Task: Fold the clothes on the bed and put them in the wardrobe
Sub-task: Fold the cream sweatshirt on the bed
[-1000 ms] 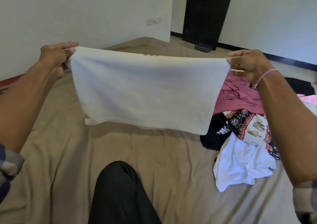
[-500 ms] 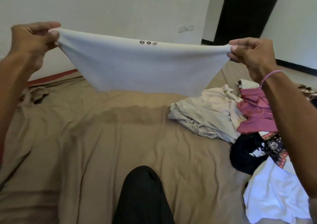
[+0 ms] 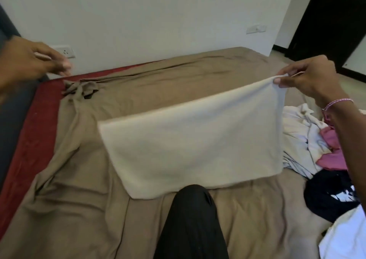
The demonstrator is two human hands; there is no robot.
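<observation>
Clearly early days: cream cloth (image 3: 194, 143) folded flat, lower part resting on bed (image 3: 79, 209), top right corner lifted. Heap of unfolded clothes (image 3: 301, 139) just beside it, all left to do. Wardrobe not in view. Grip: right hand (image 3: 309, 78) pinches cloth corner, narrow. Left hand (image 3: 33, 62) clear of cloth, fingers loose, holding nothing.

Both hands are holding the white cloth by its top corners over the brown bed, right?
Not both. The head view shows only the right hand pinching a top corner of the white cloth; the left hand is clear of it, off to the left.
</observation>
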